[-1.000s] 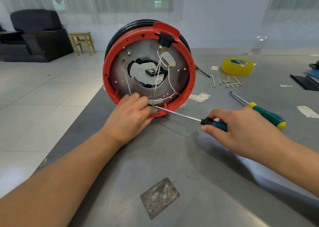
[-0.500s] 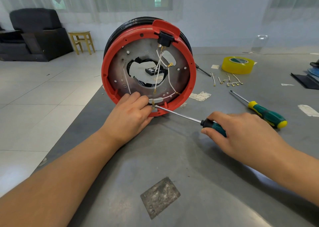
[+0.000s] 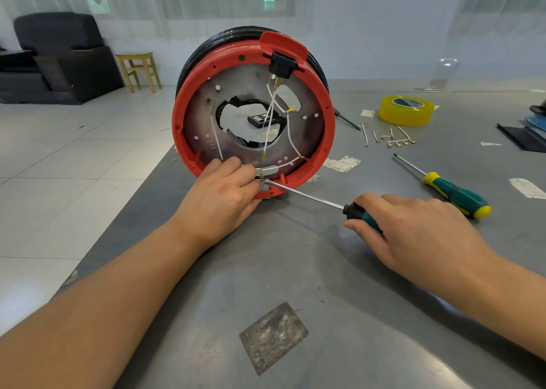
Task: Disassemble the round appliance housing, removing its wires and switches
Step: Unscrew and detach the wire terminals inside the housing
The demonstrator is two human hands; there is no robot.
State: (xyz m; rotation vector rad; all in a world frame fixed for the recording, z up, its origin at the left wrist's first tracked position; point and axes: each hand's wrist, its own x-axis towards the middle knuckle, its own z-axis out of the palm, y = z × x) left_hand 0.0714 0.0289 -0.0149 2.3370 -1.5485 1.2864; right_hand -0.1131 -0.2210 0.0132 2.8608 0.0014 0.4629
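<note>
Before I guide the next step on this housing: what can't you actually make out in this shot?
Head view only:
- Where the screwdriver tip meets the terminal: covered by the left hand fingers.
- Far side of the round housing: faces away.
- Black object seen through the centre hole: too small, crossed by wires.
- Screwdriver handle: mostly covered by the right hand.

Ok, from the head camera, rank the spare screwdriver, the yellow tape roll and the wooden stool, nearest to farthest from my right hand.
1. Spare screwdriver, lying just right of the right hand.
2. Yellow tape roll, farther back on the table.
3. Wooden stool, on the floor, far left.
</note>
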